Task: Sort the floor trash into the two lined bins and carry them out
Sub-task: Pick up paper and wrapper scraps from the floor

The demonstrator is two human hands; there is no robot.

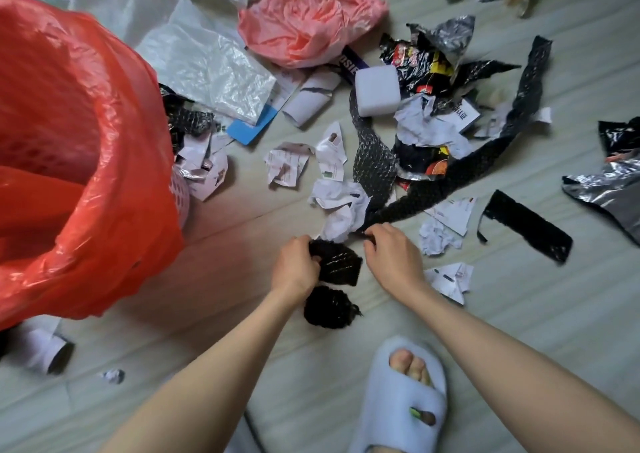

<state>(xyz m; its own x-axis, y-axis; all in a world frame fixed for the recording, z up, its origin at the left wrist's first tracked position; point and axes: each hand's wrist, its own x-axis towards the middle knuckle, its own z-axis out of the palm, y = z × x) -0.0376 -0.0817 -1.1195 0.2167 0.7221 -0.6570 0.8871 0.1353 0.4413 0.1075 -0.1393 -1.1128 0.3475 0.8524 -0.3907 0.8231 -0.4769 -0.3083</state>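
Left hand (298,265) is clenched on a bundled wad of black bubble wrap (337,267), with more of it hanging below the wrist. Right hand (393,255) has its fingers curled onto the near end of the long black bubble-wrap strip (485,172), which trails away across the floor through the paper scraps (341,207).

Judgement: the strip is best gathered hand over hand into the wad, so loose paper is not dragged along, then dropped into the red-lined bin (114,148) standing near on the left. Only 1 bin is in view.

Legible writing: partial "OSIE" on a purple strip (349,63); other print is too blurred to read.
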